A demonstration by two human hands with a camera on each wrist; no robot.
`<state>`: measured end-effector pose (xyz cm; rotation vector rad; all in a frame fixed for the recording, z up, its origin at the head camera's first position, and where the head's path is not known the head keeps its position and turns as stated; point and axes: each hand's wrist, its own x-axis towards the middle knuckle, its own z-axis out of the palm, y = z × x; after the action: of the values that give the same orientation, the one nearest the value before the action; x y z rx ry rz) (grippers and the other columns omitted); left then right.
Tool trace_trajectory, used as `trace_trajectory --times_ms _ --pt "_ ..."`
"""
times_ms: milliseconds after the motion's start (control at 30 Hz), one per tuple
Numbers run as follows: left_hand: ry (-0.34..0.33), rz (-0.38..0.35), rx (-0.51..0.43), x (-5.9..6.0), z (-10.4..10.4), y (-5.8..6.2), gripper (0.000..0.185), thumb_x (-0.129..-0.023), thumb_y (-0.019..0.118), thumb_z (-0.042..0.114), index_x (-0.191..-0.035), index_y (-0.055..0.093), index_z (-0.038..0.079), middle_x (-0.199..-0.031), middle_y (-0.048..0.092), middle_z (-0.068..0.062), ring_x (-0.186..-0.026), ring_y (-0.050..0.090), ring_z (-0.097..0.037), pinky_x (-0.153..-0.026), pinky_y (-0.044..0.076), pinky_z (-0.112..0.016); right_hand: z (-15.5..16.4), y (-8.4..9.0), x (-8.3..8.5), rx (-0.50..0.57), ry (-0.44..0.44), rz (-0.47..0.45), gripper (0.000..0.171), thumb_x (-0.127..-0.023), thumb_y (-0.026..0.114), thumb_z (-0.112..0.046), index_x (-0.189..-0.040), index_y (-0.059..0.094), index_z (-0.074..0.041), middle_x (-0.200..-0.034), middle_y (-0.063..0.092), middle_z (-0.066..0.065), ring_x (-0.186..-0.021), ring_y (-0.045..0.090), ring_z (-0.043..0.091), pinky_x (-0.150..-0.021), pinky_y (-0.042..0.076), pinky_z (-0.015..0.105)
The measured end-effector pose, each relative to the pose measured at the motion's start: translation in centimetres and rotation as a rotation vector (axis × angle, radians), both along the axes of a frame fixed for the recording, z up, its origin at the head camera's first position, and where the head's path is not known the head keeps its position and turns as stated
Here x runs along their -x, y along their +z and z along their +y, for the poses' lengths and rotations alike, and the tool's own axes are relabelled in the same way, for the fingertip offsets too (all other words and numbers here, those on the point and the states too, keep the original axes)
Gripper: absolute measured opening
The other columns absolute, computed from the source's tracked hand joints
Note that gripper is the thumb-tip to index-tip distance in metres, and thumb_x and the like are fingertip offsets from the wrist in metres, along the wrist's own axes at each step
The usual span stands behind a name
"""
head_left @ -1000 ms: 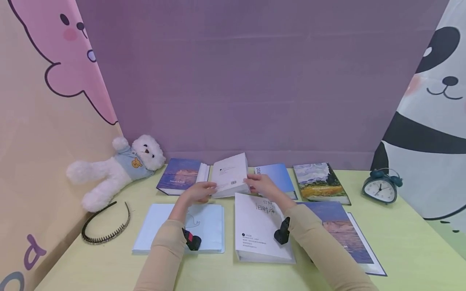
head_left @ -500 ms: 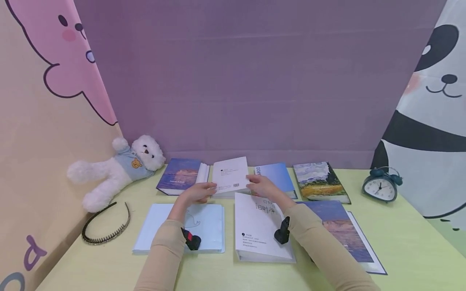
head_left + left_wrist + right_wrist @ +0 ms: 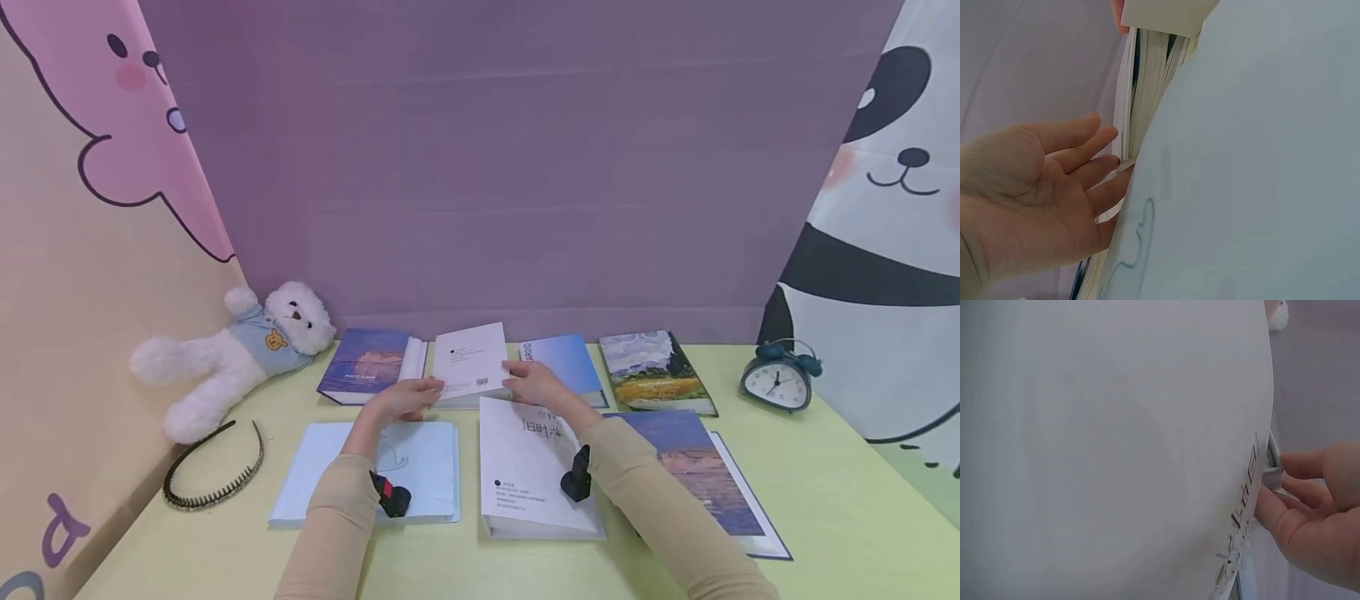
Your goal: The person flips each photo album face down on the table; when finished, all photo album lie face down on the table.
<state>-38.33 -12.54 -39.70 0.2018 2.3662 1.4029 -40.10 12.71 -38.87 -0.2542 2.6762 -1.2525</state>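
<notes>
Head view: your small white book (image 3: 472, 364) sits at the back centre of the table (image 3: 825, 492), barcode and a few unreadable print lines on its raised back cover; the blue book (image 3: 564, 367) beside it reads "AROID" on the spine. Your left hand (image 3: 405, 397) lies with straight fingers against its left page edges. Your right hand (image 3: 534, 382) reaches its right edge, fingers loosely curled; a pinch I cannot tell.

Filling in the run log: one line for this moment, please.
left hand: touching small white paperback book | right hand: on book | book: tilted above yellow-green table
</notes>
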Motion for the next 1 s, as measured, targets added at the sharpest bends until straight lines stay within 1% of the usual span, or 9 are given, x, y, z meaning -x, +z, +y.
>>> trace_trajectory --times_ms 133,300,367,500,667,767,833,933,1000 --pt "-0.017 -0.003 -0.011 0.00 -0.11 0.01 0.044 -0.100 0.044 0.027 -0.143 0.041 0.015 -0.155 0.024 -0.009 -0.138 0.032 -0.028 -0.105 0.039 -0.043 -0.13 0.28 -0.17 -0.033 -0.014 0.016 0.049 -0.096 0.052 -0.021 -0.143 0.040 -0.012 -0.146 0.041 0.012 -0.132 0.042 0.028 -0.104 0.041 0.040" --pt "-0.036 -0.012 -0.033 -0.22 -0.32 0.01 0.046 -0.101 0.043 0.026 -0.145 0.038 0.015 -0.157 0.016 -0.008 -0.143 0.021 -0.030 -0.108 0.035 -0.045 -0.24 0.27 -0.16 -0.023 -0.035 0.015 0.049 -0.095 0.054 -0.020 -0.142 0.042 -0.012 -0.145 0.043 0.012 -0.131 0.043 0.027 -0.103 0.042 0.040" --pt "-0.041 -0.018 -0.048 -0.31 -0.36 -0.02 0.046 -0.101 0.043 0.026 -0.145 0.037 0.015 -0.158 0.014 -0.007 -0.143 0.019 -0.030 -0.109 0.034 -0.046 -0.27 0.19 -0.11 -0.018 -0.036 0.011 0.049 -0.095 0.054 -0.020 -0.142 0.041 -0.012 -0.144 0.043 0.012 -0.130 0.044 0.027 -0.102 0.043 0.039" --pt "-0.043 -0.025 -0.065 -0.40 -0.40 -0.06 0.048 -0.101 0.043 0.025 -0.146 0.035 0.014 -0.158 0.013 -0.008 -0.143 0.018 -0.032 -0.109 0.033 -0.047 -0.25 -0.04 0.00 -0.015 -0.037 0.009 0.049 -0.095 0.053 -0.019 -0.142 0.041 -0.011 -0.145 0.043 0.012 -0.131 0.043 0.028 -0.103 0.042 0.039" --pt "-0.027 -0.026 -0.065 -0.37 -0.30 -0.15 0.048 -0.101 0.043 0.025 -0.146 0.034 0.014 -0.158 0.014 -0.008 -0.143 0.019 -0.031 -0.110 0.032 -0.048 -0.13 -0.18 0.02 -0.020 -0.028 0.019 0.050 -0.095 0.053 -0.020 -0.143 0.041 -0.011 -0.145 0.042 0.012 -0.132 0.042 0.028 -0.104 0.042 0.040" --pt "-0.026 -0.020 -0.059 -0.35 -0.22 -0.17 0.048 -0.101 0.043 0.025 -0.146 0.034 0.013 -0.157 0.016 -0.009 -0.142 0.023 -0.031 -0.109 0.034 -0.047 -0.13 -0.16 -0.13 -0.019 -0.032 0.023 0.050 -0.095 0.053 -0.020 -0.143 0.041 -0.011 -0.145 0.042 0.013 -0.131 0.043 0.029 -0.103 0.042 0.040" --pt "-0.020 -0.004 -0.040 -0.41 -0.18 -0.10 0.048 -0.101 0.043 0.027 -0.146 0.036 0.013 -0.155 0.023 -0.011 -0.139 0.029 -0.031 -0.107 0.036 -0.046 -0.16 -0.09 -0.30 -0.016 -0.035 0.022 0.049 -0.096 0.052 -0.019 -0.142 0.041 -0.010 -0.144 0.043 0.015 -0.129 0.045 0.030 -0.102 0.043 0.041" --pt "-0.011 0.042 -0.015 -0.51 -0.17 0.15 0.048 -0.101 0.042 0.028 -0.145 0.036 0.010 -0.150 0.032 -0.015 -0.135 0.035 -0.032 -0.104 0.039 -0.047 -0.30 0.18 -0.65 -0.023 -0.049 0.035 0.046 -0.096 0.051 -0.018 -0.140 0.043 -0.007 -0.142 0.044 0.018 -0.127 0.046 0.033 -0.102 0.042 0.043" --pt "-0.005 0.074 -0.019 -0.49 -0.19 0.36 0.048 -0.101 0.042 0.028 -0.144 0.037 0.009 -0.147 0.037 -0.017 -0.134 0.037 -0.033 -0.105 0.038 -0.049 -0.42 0.43 -0.87 -0.036 -0.072 0.064 0.044 -0.095 0.052 -0.017 -0.137 0.047 -0.006 -0.140 0.045 0.019 -0.128 0.044 0.034 -0.104 0.040 0.046"
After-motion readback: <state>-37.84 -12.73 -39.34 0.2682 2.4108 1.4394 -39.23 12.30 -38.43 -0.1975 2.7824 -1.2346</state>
